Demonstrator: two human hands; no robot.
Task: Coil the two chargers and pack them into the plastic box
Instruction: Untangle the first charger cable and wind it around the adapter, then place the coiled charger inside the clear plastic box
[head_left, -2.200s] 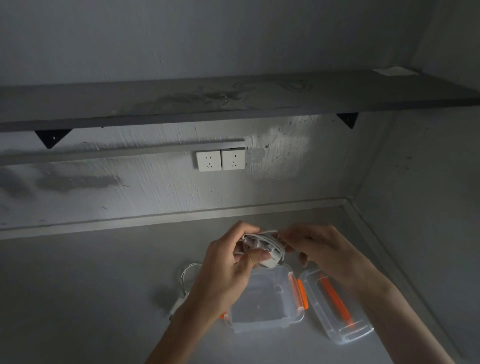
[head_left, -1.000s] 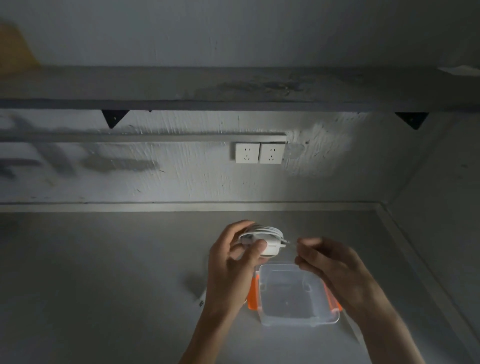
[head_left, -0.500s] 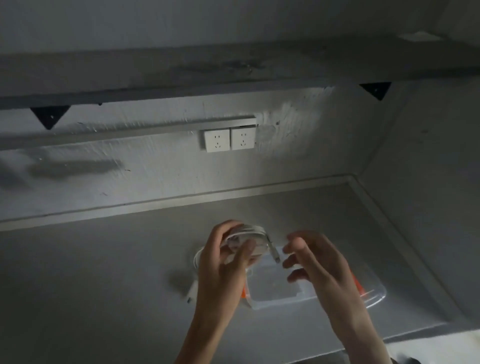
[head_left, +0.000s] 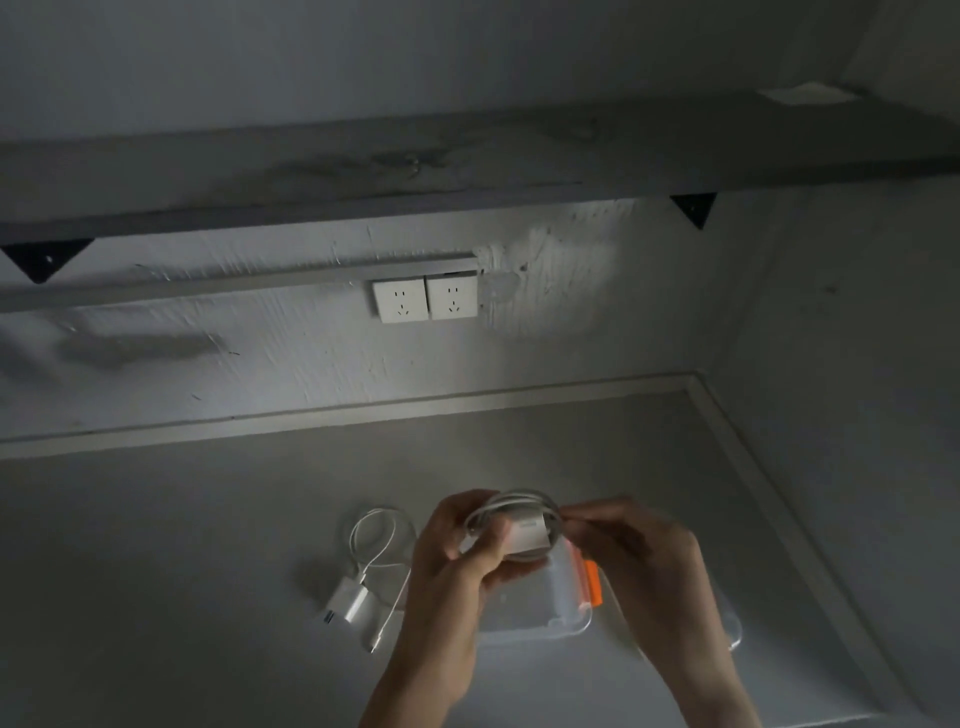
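A white charger (head_left: 527, 529) with its cable wound in loops around the plug block is held above the box. My left hand (head_left: 457, 561) grips it from the left, thumb across the front. My right hand (head_left: 628, 551) pinches the cable loops on its right side. Under both hands sits the clear plastic box (head_left: 550, 608) with an orange latch (head_left: 592, 582), mostly hidden by my hands. A second white charger (head_left: 349, 603) lies on the grey desk to the left, its cable (head_left: 376, 540) loose and uncoiled.
The clear lid (head_left: 730, 623) lies right of the box, largely behind my right forearm. Two white wall sockets (head_left: 425, 299) sit on the back wall under a grey shelf (head_left: 467, 166). A side wall closes the desk on the right.
My right hand, apart from the charger half a second ago, has closed onto the cable loops. The view has shifted, and the second charger on the desk now shows at left.
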